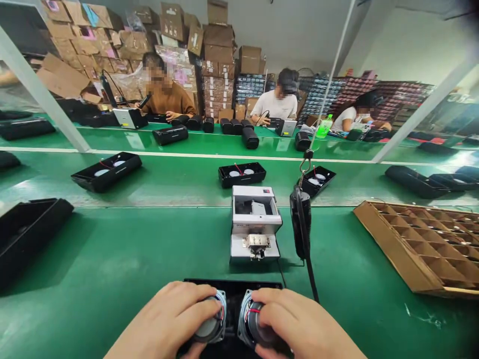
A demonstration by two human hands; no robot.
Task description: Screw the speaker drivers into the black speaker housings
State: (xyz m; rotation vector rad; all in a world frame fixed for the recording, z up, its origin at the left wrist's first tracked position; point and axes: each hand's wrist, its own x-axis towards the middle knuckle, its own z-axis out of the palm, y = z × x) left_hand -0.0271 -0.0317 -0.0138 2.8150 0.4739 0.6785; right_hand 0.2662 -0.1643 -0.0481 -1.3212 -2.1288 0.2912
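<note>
Left speaker (207, 327), held in the curled fingers of the left hand (170, 316); right speaker (246, 319), likewise in the right hand (295, 316). Beneath: black case (232, 289), lower part cut off, contact hidden. White machine (255, 224), lettering too small to read. Divided cardboard box (392, 257), wired parts (411, 227) in compartments, right side cut off.

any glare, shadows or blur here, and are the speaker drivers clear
Head view: glare whitens the green work surface near the right edge; head view: shadow beside the black housing at far left; head view: top right corner dark and blurred; head view: speaker drivers fairly sharp, partly covered by left hand and right hand.
</note>
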